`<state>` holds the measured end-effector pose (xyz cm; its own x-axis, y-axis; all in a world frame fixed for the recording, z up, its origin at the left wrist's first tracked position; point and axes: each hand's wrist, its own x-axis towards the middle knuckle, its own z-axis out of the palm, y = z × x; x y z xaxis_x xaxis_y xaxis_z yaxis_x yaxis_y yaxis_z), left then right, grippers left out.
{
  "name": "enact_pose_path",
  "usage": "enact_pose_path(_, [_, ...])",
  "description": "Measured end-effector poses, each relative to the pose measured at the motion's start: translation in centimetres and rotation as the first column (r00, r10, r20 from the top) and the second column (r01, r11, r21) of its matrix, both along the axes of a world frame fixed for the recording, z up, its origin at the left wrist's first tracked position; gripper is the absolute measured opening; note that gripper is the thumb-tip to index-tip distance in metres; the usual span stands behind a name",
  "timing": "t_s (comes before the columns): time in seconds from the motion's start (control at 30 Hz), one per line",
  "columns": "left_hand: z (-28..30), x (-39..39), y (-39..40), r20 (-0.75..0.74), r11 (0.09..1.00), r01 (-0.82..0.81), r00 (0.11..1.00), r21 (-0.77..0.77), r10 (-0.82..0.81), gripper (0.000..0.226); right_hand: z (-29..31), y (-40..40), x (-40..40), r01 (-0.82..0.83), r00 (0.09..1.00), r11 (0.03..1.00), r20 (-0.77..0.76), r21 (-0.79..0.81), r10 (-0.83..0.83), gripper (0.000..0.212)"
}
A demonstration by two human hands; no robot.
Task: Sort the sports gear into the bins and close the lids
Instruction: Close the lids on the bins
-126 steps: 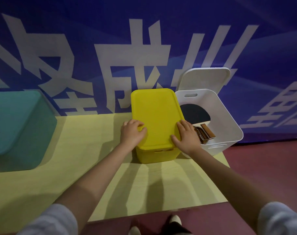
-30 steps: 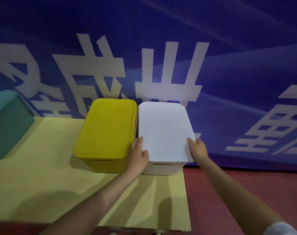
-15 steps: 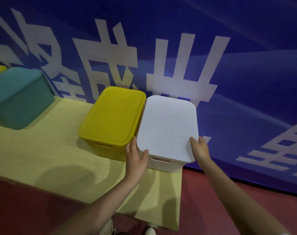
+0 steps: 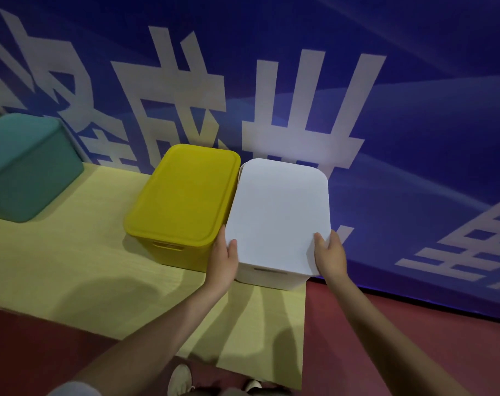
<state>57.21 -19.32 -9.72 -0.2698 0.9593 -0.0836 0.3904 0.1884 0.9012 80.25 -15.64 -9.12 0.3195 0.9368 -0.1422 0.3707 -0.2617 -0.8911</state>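
Observation:
A white bin (image 4: 271, 277) stands at the right end of the pale yellow table (image 4: 71, 267), with its white lid (image 4: 277, 212) lying on top. My left hand (image 4: 223, 258) holds the lid's near left corner, thumb on top. At the near right corner my right hand (image 4: 330, 257) grips the lid the same way. The lid sits slightly askew, overhanging the bin at the near right. Right beside it on the left stands a yellow bin (image 4: 168, 250) with its yellow lid (image 4: 183, 192) on. No sports gear shows; the contents of the bins are hidden.
A teal bin (image 4: 26, 167) with its lid on stands at the table's far left. A blue banner with white characters (image 4: 300, 95) rises directly behind the bins. The table's right edge ends just past the white bin, above a red floor (image 4: 414, 338). My shoes (image 4: 180, 378) show below.
4.2 s ago both hands pressed on the yellow lid while the white bin stood open with paddles inside. Now the white lid is on, held at both near corners; the view has shifted.

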Motion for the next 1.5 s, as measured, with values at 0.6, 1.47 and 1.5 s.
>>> enact_pose_path(0.6, [2.8,0.2,2.5,0.081,0.991,0.079,0.994,-0.111,-0.070,0.050,-0.3,0.7,1.9,-0.026,1.000,0.998,0.014,-0.056,0.027,0.033])
enact_pose_path(1.47, [1.7,1.5,22.7,-0.123,0.975,-0.107,0.989,-0.195,0.084,0.032,-0.3,18.1,3.8,-0.018,0.993,0.990,-0.110,0.137,0.034,0.036])
enact_pose_path(1.5, [1.8,1.3,23.1,-0.123,0.973,-0.104,0.989,-0.207,0.079,0.033,-0.5,18.3,3.7,-0.013,0.993,0.991,-0.111,0.136,0.028,0.035])
